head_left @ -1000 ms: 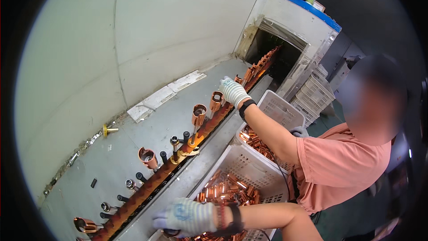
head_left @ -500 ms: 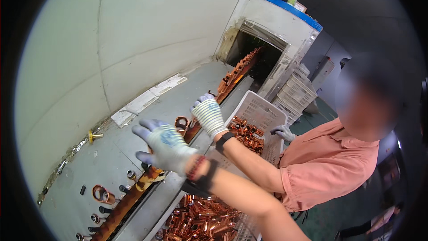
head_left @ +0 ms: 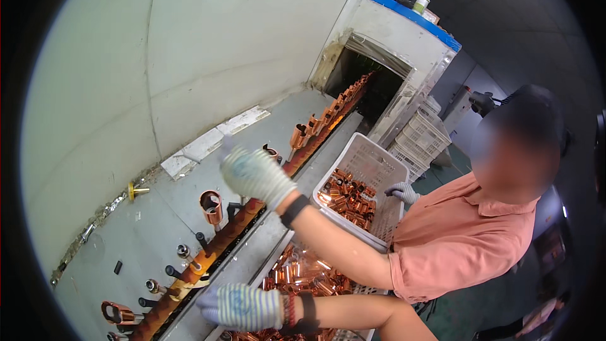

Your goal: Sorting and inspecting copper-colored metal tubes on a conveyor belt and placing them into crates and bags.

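Note:
My right hand (head_left: 243, 306), in a striped glove with a black wristband and red bracelet, is low over the front edge of the line. Its fingers are smeared by motion, so whether they grip anything cannot be seen. Just above it runs a dark orange-brown bar (head_left: 170, 300) with short black posts and metal holders. A copper fitting with a wide ring mouth (head_left: 211, 205) stands on the bar, and another copper fitting (head_left: 117, 312) is at the near left end. Right of my hand, copper tube pieces (head_left: 315, 278) are heaped in a near basket. My left hand is out of view.
A co-worker in a pink shirt (head_left: 457, 237) reaches one gloved hand (head_left: 255, 173) over the bar. A white basket (head_left: 394, 164) of copper parts stands between us and a white housing (head_left: 394, 28) with a dark opening. Stacked crates (head_left: 420, 129) are behind. A brass fitting (head_left: 136, 191) lies near the wall.
My right hand has drawn back from over the bar, toward the bottom of the view; its fingers were spread before. The co-worker's hand has come nearer along the bar. The view has shifted slightly.

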